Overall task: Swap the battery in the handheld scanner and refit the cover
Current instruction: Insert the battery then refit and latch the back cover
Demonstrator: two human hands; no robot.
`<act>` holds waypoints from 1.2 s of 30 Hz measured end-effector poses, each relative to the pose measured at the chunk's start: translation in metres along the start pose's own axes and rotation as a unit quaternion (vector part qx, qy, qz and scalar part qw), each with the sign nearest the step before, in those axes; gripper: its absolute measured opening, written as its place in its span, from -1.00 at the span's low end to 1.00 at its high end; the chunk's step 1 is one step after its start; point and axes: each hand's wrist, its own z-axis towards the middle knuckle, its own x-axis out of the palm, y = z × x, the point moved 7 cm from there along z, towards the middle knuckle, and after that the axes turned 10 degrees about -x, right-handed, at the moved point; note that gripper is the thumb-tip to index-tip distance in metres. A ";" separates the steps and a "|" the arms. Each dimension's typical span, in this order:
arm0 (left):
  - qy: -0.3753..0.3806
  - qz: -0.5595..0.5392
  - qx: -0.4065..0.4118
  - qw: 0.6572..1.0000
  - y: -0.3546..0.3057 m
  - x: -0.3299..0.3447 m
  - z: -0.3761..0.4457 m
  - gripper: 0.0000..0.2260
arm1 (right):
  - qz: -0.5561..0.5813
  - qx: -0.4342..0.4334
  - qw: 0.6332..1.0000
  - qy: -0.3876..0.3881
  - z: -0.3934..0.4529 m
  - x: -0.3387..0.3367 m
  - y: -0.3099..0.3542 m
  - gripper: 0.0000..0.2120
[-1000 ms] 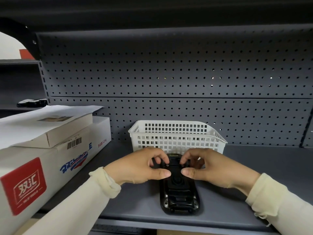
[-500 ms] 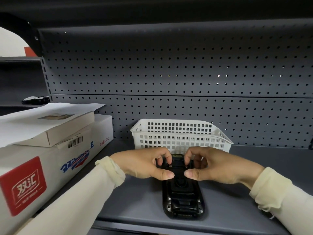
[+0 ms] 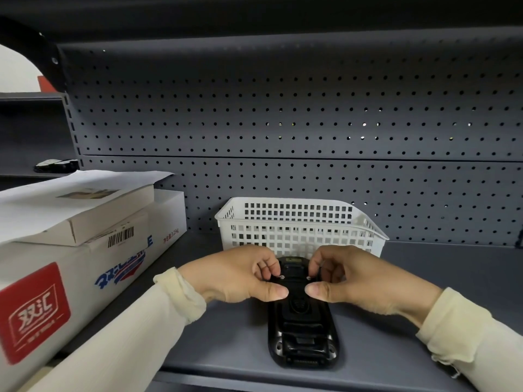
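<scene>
A black handheld scanner (image 3: 302,332) lies face down on the grey shelf (image 3: 226,352), its long axis pointing away from me. My left hand (image 3: 235,274) grips its far end from the left, thumb and fingers pinched at a small metal latch. My right hand (image 3: 359,278) mirrors it on the right side, pinching the matching latch. Both thumbs rest on the scanner's back, almost touching. The far end of the scanner is partly hidden by my fingers. I cannot tell whether the battery cover is on.
A white plastic basket (image 3: 300,224) stands right behind the scanner against the pegboard back wall (image 3: 283,123). White cardboard boxes (image 3: 76,250) with a red logo are stacked at the left. A small dark device (image 3: 55,165) lies on a far left shelf.
Both hands stay on the scanner's far end; fingertips have shifted slightly on the latches. The view has drifted a little, so the scene sits lower and further right.
</scene>
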 end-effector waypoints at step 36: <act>-0.056 -0.008 -0.001 0.998 -0.001 -0.002 -0.006 -0.76 | -0.024 0.056 0.990 -0.124 -0.017 -0.001 -0.001 -0.79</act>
